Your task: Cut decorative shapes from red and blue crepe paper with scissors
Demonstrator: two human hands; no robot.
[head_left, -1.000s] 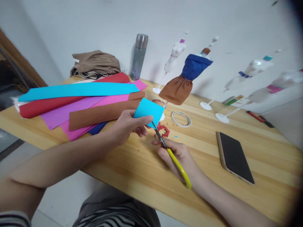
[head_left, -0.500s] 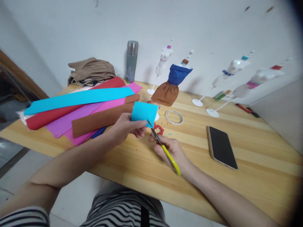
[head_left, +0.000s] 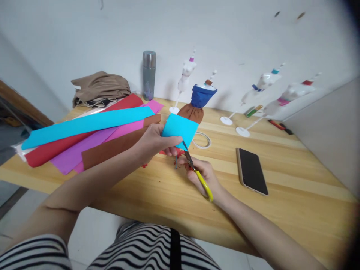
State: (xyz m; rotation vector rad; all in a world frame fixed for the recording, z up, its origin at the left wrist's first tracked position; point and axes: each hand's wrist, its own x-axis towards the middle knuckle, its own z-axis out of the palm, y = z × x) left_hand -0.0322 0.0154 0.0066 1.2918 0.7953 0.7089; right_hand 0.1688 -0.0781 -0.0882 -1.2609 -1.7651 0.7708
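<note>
My left hand [head_left: 161, 140] pinches a light-blue square [head_left: 181, 127], which looks like felt or thick paper, by its lower left edge above the table. In my right hand [head_left: 204, 172] is a pair of scissors [head_left: 203, 183] with yellow handles, gripped with fingers around them. The blades meet the square's lower edge close to my left thumb; how far they cut in I cannot tell. Beneath both hands lie red scraps [head_left: 180, 152], partly hidden. Behind the square stands a small mannequin dressed in a blue top [head_left: 203, 96] and a brown skirt [head_left: 187, 111].
Coloured sheets, a light-blue strip [head_left: 87, 122] uppermost, lie at left beside a folded brown cloth [head_left: 101, 88]. A flask [head_left: 149, 75] stands near the wall. White mannequins [head_left: 267, 80] line the back. A tape roll [head_left: 207, 145] and a phone [head_left: 252, 170] lie at right.
The light-blue square has shifted right relative to the table and turned slightly, with both hands moving along. The scissors stay at its lower edge. My view has also shifted.
</note>
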